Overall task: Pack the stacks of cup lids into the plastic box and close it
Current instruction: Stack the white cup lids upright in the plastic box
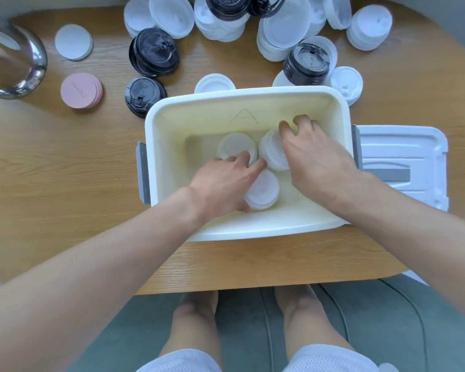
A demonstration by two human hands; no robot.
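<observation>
Now on the brown wooden bench (65, 183): big cream plastic box (253, 232), letter "A" on its inside wall. Flat white box lid (403, 154) beside. Inside, three light, slippery white lid stacks; best held round the sides. Right hand (314, 159) grip clamped on one white lid stack (273, 154); left hand (223, 181) grip round another white stack (262, 190).

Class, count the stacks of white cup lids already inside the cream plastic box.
3: a far-left stack, a far-right stack gripped by the right hand, a near stack under the left hand. Hands may hide others.
</observation>
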